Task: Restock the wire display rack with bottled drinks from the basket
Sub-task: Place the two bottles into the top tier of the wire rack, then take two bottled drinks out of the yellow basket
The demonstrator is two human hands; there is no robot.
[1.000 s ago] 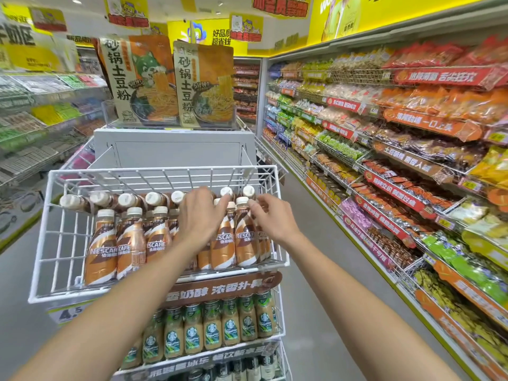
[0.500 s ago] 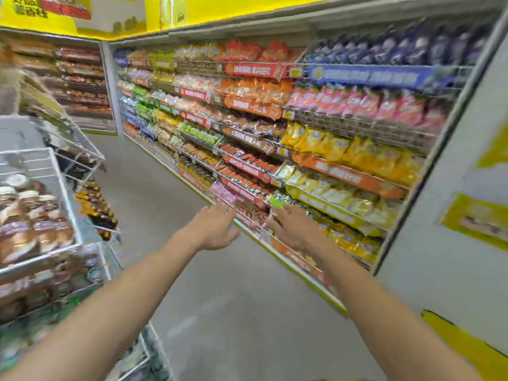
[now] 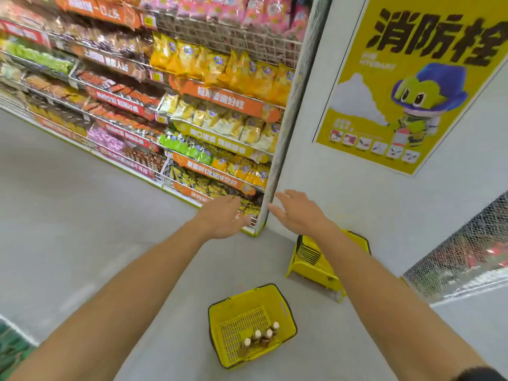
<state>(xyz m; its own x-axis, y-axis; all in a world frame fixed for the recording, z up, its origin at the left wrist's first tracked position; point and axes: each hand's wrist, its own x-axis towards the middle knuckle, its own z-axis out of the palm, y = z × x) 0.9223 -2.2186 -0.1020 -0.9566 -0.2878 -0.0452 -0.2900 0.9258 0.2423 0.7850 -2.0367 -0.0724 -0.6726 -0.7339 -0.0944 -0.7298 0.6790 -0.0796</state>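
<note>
A yellow shopping basket [image 3: 283, 309] sits on the grey floor below my arms. Several brown bottled drinks [image 3: 261, 336] with white caps stand in its near right corner. My left hand [image 3: 224, 218] and my right hand [image 3: 298, 213] are stretched out in front of me, well above and beyond the basket, fingers spread and holding nothing. The wire display rack is out of view.
A stack of yellow baskets [image 3: 316, 259] stands against the white wall [image 3: 343, 188] at right. Snack shelves [image 3: 192, 114] run along the left of the aisle, ending at a post [image 3: 286, 133]. A yellow poster [image 3: 412, 78] hangs on the wall.
My view has swung right and down, away from the wire rack to the floor basket. Both hands left the bottles on the rack and are now empty in the air.
</note>
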